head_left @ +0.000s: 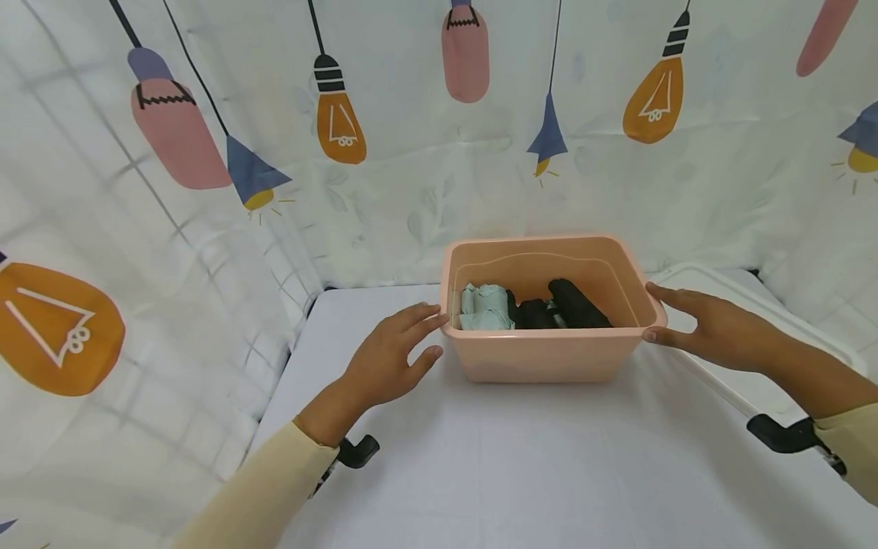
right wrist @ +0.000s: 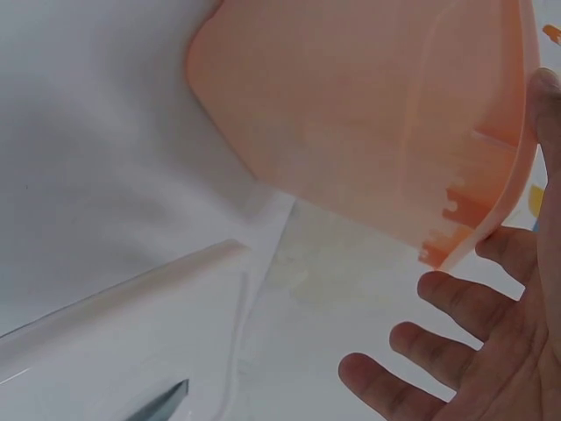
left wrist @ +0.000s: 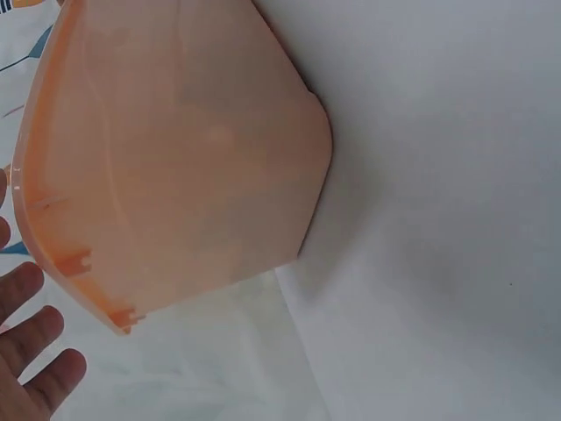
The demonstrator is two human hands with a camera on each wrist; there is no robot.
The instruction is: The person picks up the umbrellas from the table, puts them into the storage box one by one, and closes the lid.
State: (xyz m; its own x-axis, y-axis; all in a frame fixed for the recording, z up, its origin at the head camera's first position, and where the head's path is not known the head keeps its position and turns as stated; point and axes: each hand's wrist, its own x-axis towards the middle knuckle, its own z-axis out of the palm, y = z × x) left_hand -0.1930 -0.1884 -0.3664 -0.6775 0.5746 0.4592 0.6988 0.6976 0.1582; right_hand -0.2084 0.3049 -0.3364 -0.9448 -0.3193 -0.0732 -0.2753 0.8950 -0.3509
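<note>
A peach plastic bin (head_left: 535, 354) stands on the white-covered table. Inside it lie a pale green folded cloth (head_left: 485, 307) and black rolled, cloth-like bundles (head_left: 579, 303); their exact kind is unclear. My left hand (head_left: 394, 354) is at the bin's left rim, fingertips touching or very near it, with the fingers loosely extended. At the right rim, my right hand (head_left: 713, 324) has its thumb and index finger against the edge. Its other fingers spread out straight in the right wrist view, where the bin's side wall (right wrist: 351, 105) shows.
A white lid-like panel (head_left: 744, 366) lies on the table to the right, partly under my right forearm. Behind the bin hangs a white curtain (head_left: 411, 206) printed with lamps and bulbs, and it continues along the left side. The white tabletop (head_left: 514, 465) stretches in front.
</note>
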